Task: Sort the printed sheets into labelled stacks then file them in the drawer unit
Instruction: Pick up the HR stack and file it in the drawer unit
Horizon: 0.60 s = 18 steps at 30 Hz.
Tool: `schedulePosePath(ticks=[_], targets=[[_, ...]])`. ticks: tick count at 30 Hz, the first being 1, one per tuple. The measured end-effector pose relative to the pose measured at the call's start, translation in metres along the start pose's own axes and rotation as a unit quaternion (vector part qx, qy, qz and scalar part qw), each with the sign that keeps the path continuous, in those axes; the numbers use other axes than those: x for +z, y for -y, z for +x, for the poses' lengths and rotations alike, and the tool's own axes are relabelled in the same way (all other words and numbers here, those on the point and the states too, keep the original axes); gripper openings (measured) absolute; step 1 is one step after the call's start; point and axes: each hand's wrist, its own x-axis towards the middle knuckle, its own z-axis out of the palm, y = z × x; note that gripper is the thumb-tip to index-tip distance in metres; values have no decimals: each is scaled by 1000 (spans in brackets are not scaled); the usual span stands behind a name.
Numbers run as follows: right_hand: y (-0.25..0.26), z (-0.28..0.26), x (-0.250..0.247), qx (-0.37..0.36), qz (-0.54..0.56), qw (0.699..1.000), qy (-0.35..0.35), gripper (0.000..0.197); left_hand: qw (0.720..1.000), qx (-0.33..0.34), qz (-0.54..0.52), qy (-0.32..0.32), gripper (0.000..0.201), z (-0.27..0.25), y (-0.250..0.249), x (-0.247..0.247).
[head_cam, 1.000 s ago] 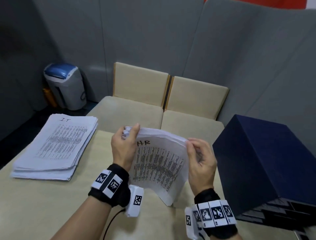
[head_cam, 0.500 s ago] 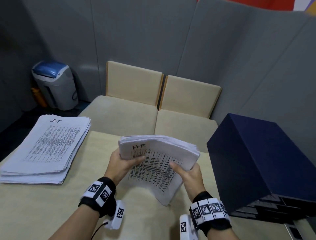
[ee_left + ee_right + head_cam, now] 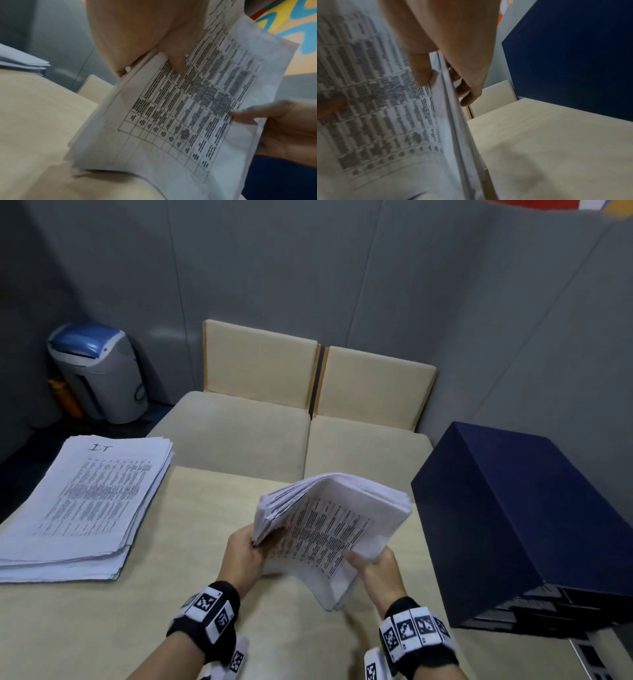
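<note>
A thick stack of printed sheets point(image 3: 337, 522) is held tilted above the beige table point(image 3: 102, 621), its near end low. My left hand point(image 3: 251, 549) grips its left edge, thumb on the printed face point(image 3: 178, 63). My right hand point(image 3: 373, 563) pinches the right edge, thumb on top point(image 3: 421, 73) and fingers behind. The printed table of text point(image 3: 197, 108) fills the left wrist view. A second stack marked "IT" point(image 3: 89, 501) lies flat at the table's left. The dark blue drawer unit point(image 3: 534, 529) stands at the right, close to the held stack.
Two beige cushioned seats point(image 3: 294, 426) sit behind the table against grey partition walls. A grey bin with a blue lid point(image 3: 99, 371) stands on the floor at the far left. Bare table shows between the two stacks.
The held stack has come down from upright and swung right toward the drawer unit, its top edge now pointing away. Both hands shifted lower along its side edges.
</note>
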Motion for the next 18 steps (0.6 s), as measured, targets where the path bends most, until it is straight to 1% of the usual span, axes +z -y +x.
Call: schedulePosePath(ticks=[2,3,4,5,6,7,8,9,11,12,13,15,16,18], targets=[[-2,-2,-11,-2,4,1000,-10,23,1000,9,21,20,29,3,-14,1],[-5,-3,-17,-6,3,1000,-21,26,999,10,14,36,30,5,-21,3],[-10,-5,-26,-9,2,999,-32,31,999,6,-4,48,25,8,-27,5],[-18,-7,-34,0,10,999,-41,40,998,3,-33,53,18,9,-33,7],[-27,-12,-42,24,30,998,-44,54,997,-1,-62,49,18,10,-38,9],[-35,-18,-49,61,53,996,-41,70,995,-4,-89,43,18,11,-42,12],[-43,-26,-56,95,72,992,-32,82,992,-9,-114,43,18,10,-45,16],[-52,-33,-63,122,97,987,-25,88,989,-15,-139,45,18,7,-49,21],[-66,-46,-77,158,171,972,-13,87,978,-30,-199,51,23,-1,-57,36],[-67,-54,-80,158,202,967,1,85,972,-41,-223,55,27,-5,-59,44],[-65,-62,-84,145,225,963,10,78,968,-54,-239,60,29,-10,-60,54],[-56,-75,-97,120,259,958,16,52,961,-84,-252,78,30,-21,-58,77],[-50,-81,-107,113,263,958,8,48,958,-101,-255,89,30,-28,-56,89],[-43,-89,-129,81,235,968,-24,46,954,-127,-254,101,30,-44,-51,111]])
